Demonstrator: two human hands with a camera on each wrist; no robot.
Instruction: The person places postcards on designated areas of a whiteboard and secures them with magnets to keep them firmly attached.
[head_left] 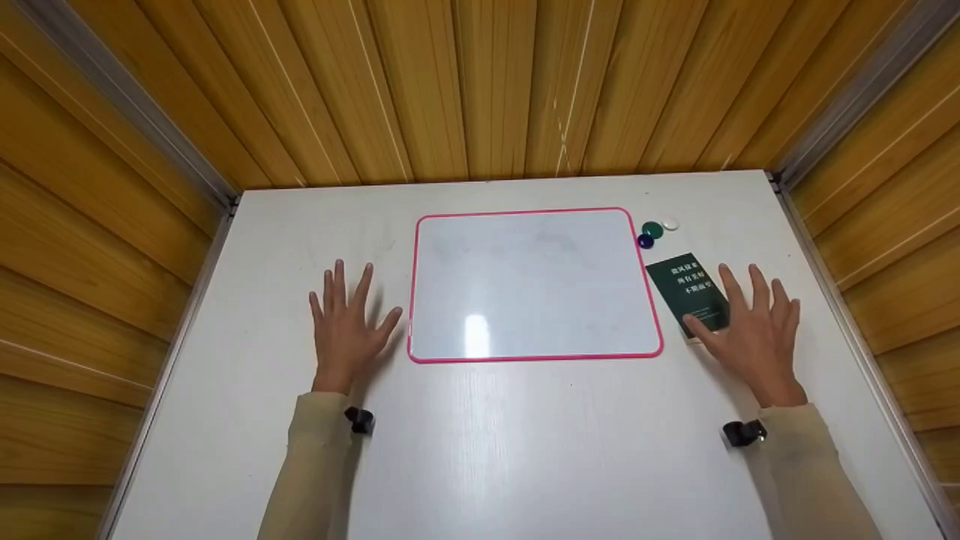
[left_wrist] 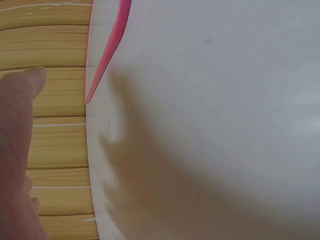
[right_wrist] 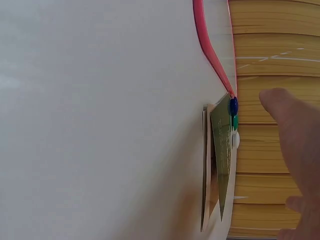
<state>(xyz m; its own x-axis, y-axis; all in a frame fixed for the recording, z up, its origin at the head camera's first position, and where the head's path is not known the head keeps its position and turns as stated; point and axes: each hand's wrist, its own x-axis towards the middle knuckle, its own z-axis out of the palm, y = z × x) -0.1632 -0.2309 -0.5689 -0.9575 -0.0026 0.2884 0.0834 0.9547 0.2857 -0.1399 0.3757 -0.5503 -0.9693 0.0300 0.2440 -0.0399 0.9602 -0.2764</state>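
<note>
on white table (head_left: 525, 450), pink-framed whiteboard (head_left: 525, 285) in middle; left hand (head_left: 343, 330) spread wide at its left; right hand (head_left: 756, 337) spread wide above dark green booklet (head_left: 682, 285) at right; three discs (head_left: 652, 230) just beyond.

Smooth, glossy whiteboard (head_left: 534, 285); paper booklet (head_left: 686, 295)

On the green booklet (head_left: 684, 291), three white Chinese lines, the middle one "所有美好", tiny print below too blurry.
</note>
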